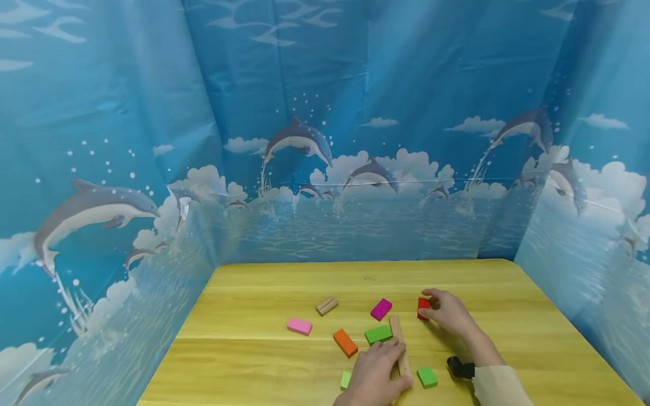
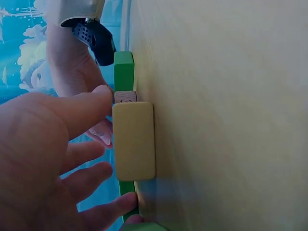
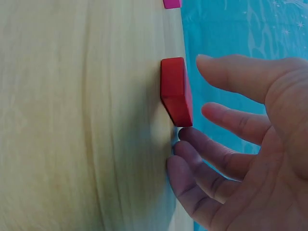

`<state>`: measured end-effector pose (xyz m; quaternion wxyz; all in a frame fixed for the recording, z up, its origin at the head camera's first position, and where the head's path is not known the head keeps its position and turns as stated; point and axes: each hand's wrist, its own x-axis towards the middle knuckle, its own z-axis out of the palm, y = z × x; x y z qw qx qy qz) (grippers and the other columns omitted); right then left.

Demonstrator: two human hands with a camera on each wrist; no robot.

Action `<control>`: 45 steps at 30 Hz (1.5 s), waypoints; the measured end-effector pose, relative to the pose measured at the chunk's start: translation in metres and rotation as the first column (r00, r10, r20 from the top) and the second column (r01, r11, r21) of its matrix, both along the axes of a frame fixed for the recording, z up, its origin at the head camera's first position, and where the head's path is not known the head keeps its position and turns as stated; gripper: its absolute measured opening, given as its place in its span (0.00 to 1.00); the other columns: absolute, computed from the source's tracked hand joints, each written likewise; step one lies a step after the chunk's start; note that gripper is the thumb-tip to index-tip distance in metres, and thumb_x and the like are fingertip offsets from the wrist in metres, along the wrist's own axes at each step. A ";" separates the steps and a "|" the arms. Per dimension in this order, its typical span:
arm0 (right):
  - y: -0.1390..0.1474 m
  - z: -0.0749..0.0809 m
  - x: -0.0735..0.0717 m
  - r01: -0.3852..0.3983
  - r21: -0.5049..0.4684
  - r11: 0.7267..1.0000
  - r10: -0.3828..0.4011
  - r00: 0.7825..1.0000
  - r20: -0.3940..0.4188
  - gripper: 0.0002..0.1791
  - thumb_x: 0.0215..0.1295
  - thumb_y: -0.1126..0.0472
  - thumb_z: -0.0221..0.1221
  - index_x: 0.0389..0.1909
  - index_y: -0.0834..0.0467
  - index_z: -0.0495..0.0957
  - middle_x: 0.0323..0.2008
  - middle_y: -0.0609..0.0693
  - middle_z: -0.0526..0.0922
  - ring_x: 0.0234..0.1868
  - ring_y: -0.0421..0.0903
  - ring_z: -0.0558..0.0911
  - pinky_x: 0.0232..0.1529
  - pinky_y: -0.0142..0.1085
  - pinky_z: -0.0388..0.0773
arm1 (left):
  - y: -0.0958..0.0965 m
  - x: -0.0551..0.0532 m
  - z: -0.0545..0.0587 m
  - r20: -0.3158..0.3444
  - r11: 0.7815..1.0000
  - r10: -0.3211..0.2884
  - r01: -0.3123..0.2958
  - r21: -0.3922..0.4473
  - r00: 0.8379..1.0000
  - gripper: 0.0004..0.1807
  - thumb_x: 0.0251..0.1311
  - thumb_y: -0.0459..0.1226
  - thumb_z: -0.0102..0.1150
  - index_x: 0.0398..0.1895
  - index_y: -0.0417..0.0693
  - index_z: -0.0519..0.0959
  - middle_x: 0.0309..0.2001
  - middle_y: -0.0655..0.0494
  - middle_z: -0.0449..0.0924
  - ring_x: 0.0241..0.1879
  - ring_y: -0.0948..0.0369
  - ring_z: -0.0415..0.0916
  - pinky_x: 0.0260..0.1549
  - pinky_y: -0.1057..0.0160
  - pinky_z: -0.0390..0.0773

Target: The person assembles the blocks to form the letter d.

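Note:
My left hand (image 1: 374, 372) is beside a long plain wooden strip (image 1: 395, 327), its fingers overlapping the strip in the head view. A green block (image 1: 378, 334) lies just beyond those fingertips. In the left wrist view the thumb is level with the top of a pale wooden block face (image 2: 134, 141), and the other fingers are spread loosely. My right hand (image 1: 449, 312) reaches around a red block (image 1: 422, 308). From the right wrist, a gap shows between the thumb and the red block (image 3: 176, 91), and the fingers are loosely bent beside its lower end.
On the yellow wood-grain table (image 1: 244, 372) lie an orange block (image 1: 345, 343), a pink block (image 1: 299, 326), a magenta block (image 1: 381, 309), a natural wood block (image 1: 327, 305), a lime block (image 1: 345, 380) and a green square block (image 1: 427, 377). A dolphin-print curtain (image 1: 350, 225) surrounds the table.

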<state>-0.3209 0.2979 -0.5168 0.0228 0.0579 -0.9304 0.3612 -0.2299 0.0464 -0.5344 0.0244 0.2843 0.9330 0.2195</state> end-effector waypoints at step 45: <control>-0.015 -0.012 0.007 0.023 -0.102 0.994 -0.022 1.000 0.020 0.30 0.59 0.68 0.70 0.60 0.57 0.69 0.33 0.53 0.79 0.31 0.48 0.76 0.29 0.40 0.73 | 0.000 0.009 -0.003 -0.080 0.994 0.013 -0.021 -0.104 0.997 0.30 0.61 0.64 0.61 0.66 0.72 0.75 0.66 0.74 0.70 0.61 0.63 0.71 0.42 0.53 0.77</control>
